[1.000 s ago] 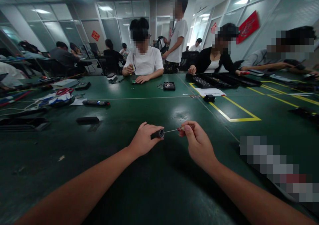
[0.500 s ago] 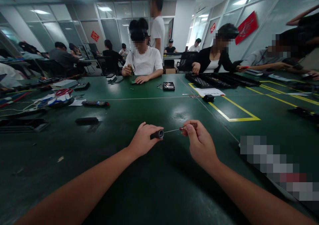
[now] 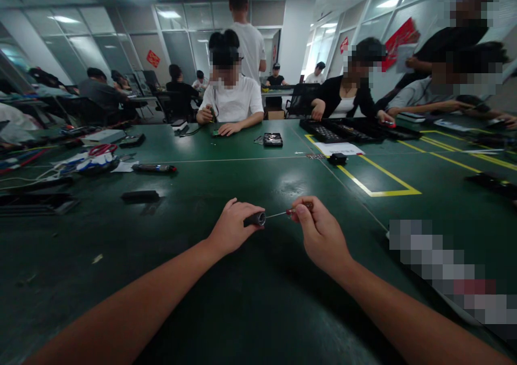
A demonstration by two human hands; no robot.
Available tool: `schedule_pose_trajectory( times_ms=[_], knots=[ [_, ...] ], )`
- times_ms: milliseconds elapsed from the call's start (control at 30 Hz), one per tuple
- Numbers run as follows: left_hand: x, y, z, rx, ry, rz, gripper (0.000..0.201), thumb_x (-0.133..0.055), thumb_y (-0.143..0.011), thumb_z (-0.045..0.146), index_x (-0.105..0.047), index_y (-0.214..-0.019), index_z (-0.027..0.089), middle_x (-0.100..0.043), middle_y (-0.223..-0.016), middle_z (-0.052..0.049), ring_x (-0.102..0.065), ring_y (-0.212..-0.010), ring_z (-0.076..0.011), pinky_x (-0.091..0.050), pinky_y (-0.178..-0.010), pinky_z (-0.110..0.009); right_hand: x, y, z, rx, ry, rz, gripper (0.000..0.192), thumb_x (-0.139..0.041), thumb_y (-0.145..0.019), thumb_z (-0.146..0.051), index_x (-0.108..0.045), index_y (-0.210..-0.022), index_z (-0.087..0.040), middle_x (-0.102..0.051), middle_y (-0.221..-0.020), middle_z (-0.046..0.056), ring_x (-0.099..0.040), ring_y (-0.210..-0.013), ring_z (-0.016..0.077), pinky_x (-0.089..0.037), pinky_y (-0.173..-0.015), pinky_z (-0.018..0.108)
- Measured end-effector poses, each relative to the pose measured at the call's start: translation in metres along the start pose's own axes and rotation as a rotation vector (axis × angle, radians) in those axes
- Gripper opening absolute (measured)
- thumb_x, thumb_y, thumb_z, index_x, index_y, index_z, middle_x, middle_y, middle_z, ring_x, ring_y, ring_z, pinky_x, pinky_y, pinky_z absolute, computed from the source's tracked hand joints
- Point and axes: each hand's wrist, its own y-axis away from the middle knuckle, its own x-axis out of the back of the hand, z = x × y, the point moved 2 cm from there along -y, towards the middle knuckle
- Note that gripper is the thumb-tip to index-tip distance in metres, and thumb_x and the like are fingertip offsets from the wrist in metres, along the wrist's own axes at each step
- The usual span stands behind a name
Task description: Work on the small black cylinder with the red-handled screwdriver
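Held in my left hand [image 3: 231, 227] is a dark cylindrical part [image 3: 258, 219] with a round open end facing right. Its far end is covered by my fingers. A screwdriver [image 3: 291, 211] with a reddish, see-through handle is gripped in my right hand [image 3: 321, 230]. Its thin metal shaft points left, and the tip reaches the open end of the cylinder. Whether the tip is inside or only at the rim I cannot tell. Both hands are just above the green table [image 3: 226, 322].
Left of my hands lie a black bar-shaped piece [image 3: 140, 196], a pen-like tool [image 3: 154, 169] and a black tray [image 3: 38, 202]. Across the table a co-worker [image 3: 232, 98] works on a small board. Black trays [image 3: 343, 131] and yellow tape [image 3: 396, 194] are at the right.
My right hand has moved slightly left, bringing the screwdriver closer to the cylinder. My left hand stays nearly still. In the background, a standing person has turned and another has appeared at upper right.
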Motion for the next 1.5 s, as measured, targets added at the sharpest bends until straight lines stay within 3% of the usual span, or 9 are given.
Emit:
schedule_pose_trajectory(
  times_ms=[300,600,967,1167,1500],
  knots=[
    [-0.002,0.000,-0.006,-0.089,0.051,0.046,0.035,-0.078,-0.084,0.021,-0.069,-0.118,0.026,-0.072,-0.113,-0.001,-0.064,-0.107,-0.0216,-0.046,-0.098,-0.043,0.003,0.004,-0.005,0.059,0.004,0.035,0.021,-0.043,-0.104,-0.038,-0.057,-0.100,-0.022,-0.064,-0.081,0.002,-0.063,-0.073,0.0183,-0.047,-0.066,0.031],
    [-0.003,0.000,-0.003,-0.064,0.081,0.022,0.036,-0.081,-0.079,0.016,-0.070,-0.113,0.024,-0.070,-0.112,-0.002,-0.063,-0.107,-0.0205,-0.049,-0.095,-0.038,0.001,0.002,-0.009,0.077,0.087,-0.053,0.020,-0.041,-0.105,-0.034,-0.056,-0.100,-0.022,-0.066,-0.082,0.003,-0.064,-0.071,0.0179,-0.046,-0.064,0.030],
    [-0.001,-0.001,-0.002,-0.031,0.138,0.060,0.031,-0.082,-0.077,0.015,-0.069,-0.105,0.022,-0.068,-0.106,-0.002,-0.063,-0.100,-0.0190,-0.050,-0.090,-0.035,0.003,0.004,-0.013,0.106,0.106,0.027,0.019,-0.041,-0.105,-0.033,-0.055,-0.098,-0.022,-0.065,-0.080,0.003,-0.064,-0.070,0.0178,-0.045,-0.063,0.029],
    [-0.001,-0.001,0.000,-0.057,0.137,0.042,0.032,-0.082,-0.077,0.014,-0.069,-0.106,0.022,-0.068,-0.107,-0.002,-0.063,-0.102,-0.0196,-0.050,-0.092,-0.036,0.001,0.005,-0.014,0.146,0.119,-0.044,0.017,-0.041,-0.104,-0.031,-0.055,-0.102,-0.021,-0.066,-0.082,0.003,-0.064,-0.071,0.0177,-0.046,-0.064,0.029],
    [0.002,-0.002,0.000,-0.041,0.164,0.049,0.031,-0.081,-0.077,0.012,-0.070,-0.105,0.021,-0.068,-0.106,-0.003,-0.064,-0.100,-0.0192,-0.051,-0.091,-0.035,0.003,0.005,-0.019,0.133,0.134,-0.002,0.018,-0.041,-0.104,-0.032,-0.055,-0.100,-0.022,-0.066,-0.078,0.003,-0.063,-0.067,0.0181,-0.045,-0.061,0.030]
  ],
)
